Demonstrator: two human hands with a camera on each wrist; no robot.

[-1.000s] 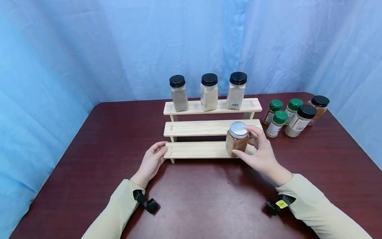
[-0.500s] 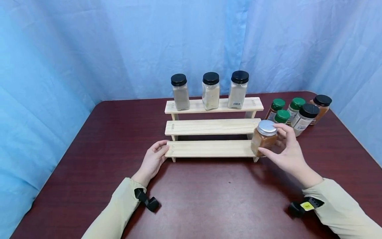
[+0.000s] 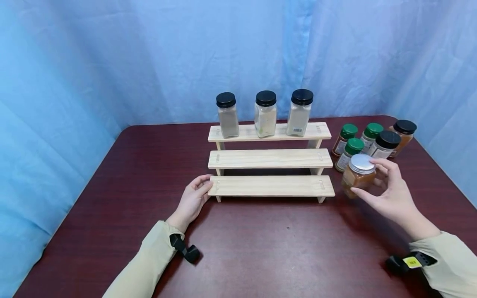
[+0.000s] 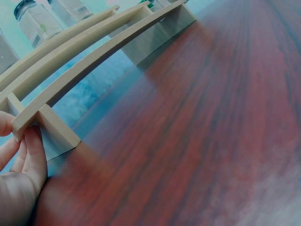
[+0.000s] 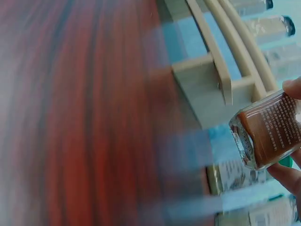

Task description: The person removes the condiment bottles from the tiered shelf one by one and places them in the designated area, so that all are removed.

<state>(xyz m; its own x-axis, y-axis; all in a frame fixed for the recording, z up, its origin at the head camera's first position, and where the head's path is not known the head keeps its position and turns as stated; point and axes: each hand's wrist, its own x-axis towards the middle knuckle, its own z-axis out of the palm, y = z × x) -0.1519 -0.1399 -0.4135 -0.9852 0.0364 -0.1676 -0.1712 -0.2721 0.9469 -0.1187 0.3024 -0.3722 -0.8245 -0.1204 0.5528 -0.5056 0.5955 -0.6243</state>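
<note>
In the head view my right hand holds a glass spice jar with a silver lid and reddish-brown powder inside, between thumb and fingers. The jar is just right of the three-tier wooden rack; in the right wrist view the jar's base is raised off the table. My left hand pinches the left end of the lowest shelf, thumb on top and fingers beneath, as the left wrist view shows. Three black-lidded jars stand on the top shelf; the two lower shelves hold nothing.
Right of the rack several other spice bottles stand grouped: green-capped ones and black-capped ones. The dark red-brown table spreads in front. Blue curtains hang behind and at both sides.
My right hand has carried the silver-lidded jar rightward, from over the lowest shelf to beyond the rack's right end. My left hand keeps its hold on the shelf.
</note>
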